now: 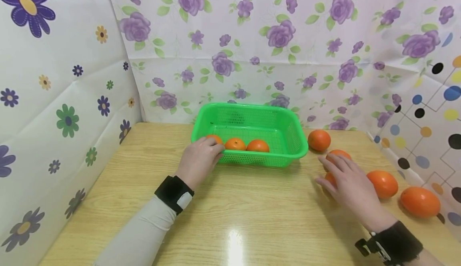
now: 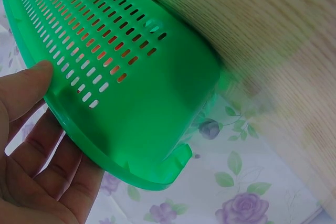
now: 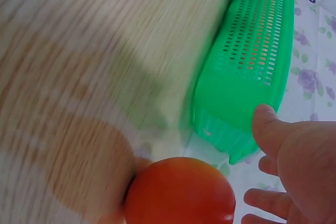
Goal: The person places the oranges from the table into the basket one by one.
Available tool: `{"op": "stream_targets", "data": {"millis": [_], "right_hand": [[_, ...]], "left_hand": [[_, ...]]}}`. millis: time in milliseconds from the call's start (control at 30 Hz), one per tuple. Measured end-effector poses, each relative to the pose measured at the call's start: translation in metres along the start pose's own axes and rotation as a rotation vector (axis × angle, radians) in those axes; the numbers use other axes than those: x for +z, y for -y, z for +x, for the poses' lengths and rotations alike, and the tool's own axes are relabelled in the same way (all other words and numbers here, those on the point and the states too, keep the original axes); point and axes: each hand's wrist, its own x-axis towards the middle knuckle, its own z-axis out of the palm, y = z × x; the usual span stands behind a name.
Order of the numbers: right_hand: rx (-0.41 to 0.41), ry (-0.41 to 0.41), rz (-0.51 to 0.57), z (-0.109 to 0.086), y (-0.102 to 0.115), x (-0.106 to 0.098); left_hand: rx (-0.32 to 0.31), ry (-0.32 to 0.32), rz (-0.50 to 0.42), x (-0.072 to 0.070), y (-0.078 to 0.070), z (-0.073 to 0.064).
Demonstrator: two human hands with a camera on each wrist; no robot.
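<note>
A green plastic basket (image 1: pixel 252 158) with slotted walls stands against the back cloth, several smooth orange-red tomatoes (image 1: pixel 257 146) along its near side. My left hand (image 1: pixel 201 158) grips the basket's near rim at the left; in the left wrist view the thumb lies on the outer wall, the other fingers behind the rim. At the right, my right hand (image 1: pixel 354 190) hovers with fingers spread over two tomatoes, one (image 1: pixel 338 154) beyond the fingertips and one (image 1: pixel 330 179) partly hidden by the thumb. In the right wrist view a tomato (image 3: pixel 181 192) sits beside the fingers, not gripped.
More tomatoes lie on the wooden table (image 1: pixel 216 210): one (image 1: pixel 319 140) near the basket's right end, one (image 1: pixel 383 184) by the right hand, another (image 1: pixel 419 202) further right. Patterned cloth walls (image 1: pixel 223 37) enclose the table at the back and both sides.
</note>
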Motion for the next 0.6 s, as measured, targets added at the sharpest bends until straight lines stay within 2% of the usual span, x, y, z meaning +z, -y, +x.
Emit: {"op": "stream_targets", "data": {"millis": [600], "right_hand": [[0.126,0.147,0.008,-0.012,-0.004,0.002]], "left_hand": [[0.007,-0.002,0.002,0.001,0.001,0.0]]}}
